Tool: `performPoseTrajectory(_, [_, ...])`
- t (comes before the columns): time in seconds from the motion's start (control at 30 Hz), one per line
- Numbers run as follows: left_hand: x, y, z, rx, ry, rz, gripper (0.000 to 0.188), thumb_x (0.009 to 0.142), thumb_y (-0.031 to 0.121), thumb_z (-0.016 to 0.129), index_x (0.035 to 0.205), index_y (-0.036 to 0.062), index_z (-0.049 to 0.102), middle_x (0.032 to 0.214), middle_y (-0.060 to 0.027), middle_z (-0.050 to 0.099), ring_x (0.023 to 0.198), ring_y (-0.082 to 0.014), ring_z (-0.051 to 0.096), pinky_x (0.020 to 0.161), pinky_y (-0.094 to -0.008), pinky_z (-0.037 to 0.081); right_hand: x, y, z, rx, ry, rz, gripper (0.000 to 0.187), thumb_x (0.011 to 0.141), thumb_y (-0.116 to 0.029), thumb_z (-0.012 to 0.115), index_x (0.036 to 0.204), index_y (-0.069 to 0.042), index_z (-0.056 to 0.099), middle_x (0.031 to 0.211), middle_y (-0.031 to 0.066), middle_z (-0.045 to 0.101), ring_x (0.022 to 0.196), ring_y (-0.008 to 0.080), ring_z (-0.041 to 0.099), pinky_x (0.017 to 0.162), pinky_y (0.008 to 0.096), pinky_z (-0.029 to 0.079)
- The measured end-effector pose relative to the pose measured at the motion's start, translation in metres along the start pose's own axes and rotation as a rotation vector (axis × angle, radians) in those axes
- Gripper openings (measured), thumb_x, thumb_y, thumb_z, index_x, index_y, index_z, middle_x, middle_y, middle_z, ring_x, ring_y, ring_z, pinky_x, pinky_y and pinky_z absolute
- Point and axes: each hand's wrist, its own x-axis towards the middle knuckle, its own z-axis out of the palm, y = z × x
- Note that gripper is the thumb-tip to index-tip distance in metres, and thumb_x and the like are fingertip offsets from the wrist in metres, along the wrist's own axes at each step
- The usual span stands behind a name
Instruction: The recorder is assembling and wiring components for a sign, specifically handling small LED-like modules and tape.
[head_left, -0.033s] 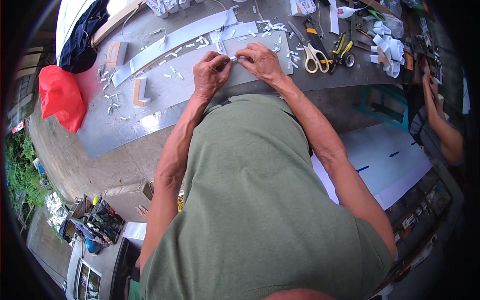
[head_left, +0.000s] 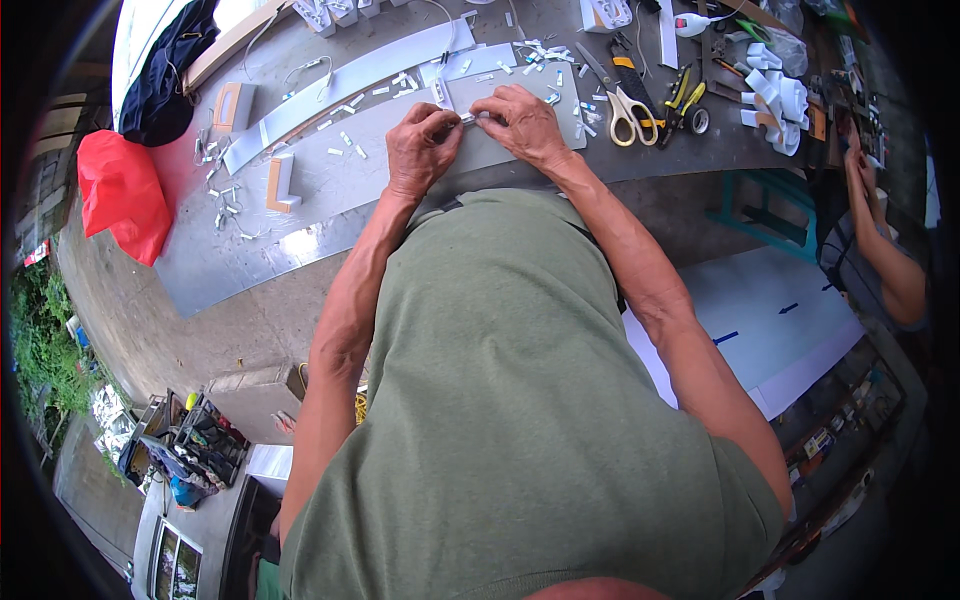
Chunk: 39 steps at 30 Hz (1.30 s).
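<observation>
Close together at the table's near side, both hands pinch a small white piece (head_left: 467, 118) between their fingertips. My left hand (head_left: 422, 148) is closed on its left end, my right hand (head_left: 523, 125) on its right end. Fingers hide most of the piece, so its exact kind does not show. Just beyond my left hand stands a narrow white strip (head_left: 441, 94). Several small white modules (head_left: 402, 82) lie scattered on the grey sheet around the hands, with another heap (head_left: 540, 52) past my right hand.
Scissors (head_left: 632, 118), a yellow-handled cutter (head_left: 690, 95) and a tape roll (head_left: 699, 121) lie to the right. Curled white strips (head_left: 780, 100) sit farther right. White-and-tan channel pieces (head_left: 281, 184) and a red bag (head_left: 120, 195) are at left. Another person's arm (head_left: 880, 240) shows at far right.
</observation>
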Motion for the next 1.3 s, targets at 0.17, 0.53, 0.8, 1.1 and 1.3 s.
performPoseTrajectory(0.17, [0.0,-0.003,0.001,0.013,0.005,0.009,0.012,0.078,0.01,0.081,0.09,0.0092,0.077,0.087,-0.0055,0.07,0.07,-0.0177,0.072,0.065,-0.0293,0.057,0.002,-0.001,-0.003,0.079,-0.053,0.06,0.016,0.085,-0.018,0.071,0.101,-0.015,0.075,0.083,0.0025,0.066,0.088,0.0224,0.064,0.082,0.0372,0.054])
performPoseTrajectory(0.53, [0.0,-0.004,0.0,0.03,-0.019,0.002,0.012,0.079,0.009,0.08,0.091,0.0077,0.078,0.089,-0.0071,0.071,0.071,-0.019,0.072,0.067,-0.0297,0.058,0.012,-0.001,-0.01,0.445,-0.1,0.35,0.019,0.095,-0.017,0.067,0.106,-0.003,0.073,0.082,0.004,0.072,0.066,0.0098,0.065,0.061,0.0271,0.052])
performPoseTrajectory(0.8, [0.0,-0.003,-0.001,0.014,-0.045,-0.011,0.011,0.079,0.008,0.079,0.09,0.0059,0.077,0.088,-0.0067,0.07,0.073,-0.0186,0.072,0.068,-0.0291,0.058,0.015,-0.004,-0.006,0.468,-0.129,0.367,0.019,0.095,-0.018,0.067,0.104,-0.002,0.073,0.076,0.0037,0.07,0.062,0.0097,0.063,0.059,0.0269,0.051])
performPoseTrajectory(1.1, [0.001,-0.007,0.0,0.0,-0.059,-0.005,0.009,0.079,0.006,0.079,0.088,0.004,0.075,0.088,-0.006,0.069,0.072,-0.018,0.071,0.067,-0.0292,0.057,0.019,-0.008,0.004,0.301,-0.1,0.289,0.022,0.083,-0.024,0.077,0.092,-0.004,0.075,0.082,0.0091,0.074,0.072,0.0202,0.07,0.07,0.0338,0.055])
performPoseTrajectory(1.3, [-0.004,-0.008,-0.008,-0.114,-0.052,-0.036,0.021,0.077,0.003,0.08,0.098,0.006,0.075,0.094,-0.0056,0.07,0.079,-0.0166,0.072,0.071,-0.0287,0.058,0.021,-0.008,0.007,0.244,-0.113,0.348,0.023,0.081,-0.026,0.079,0.088,-0.004,0.074,0.081,0.0084,0.073,0.074,0.0219,0.07,0.072,0.0358,0.056])
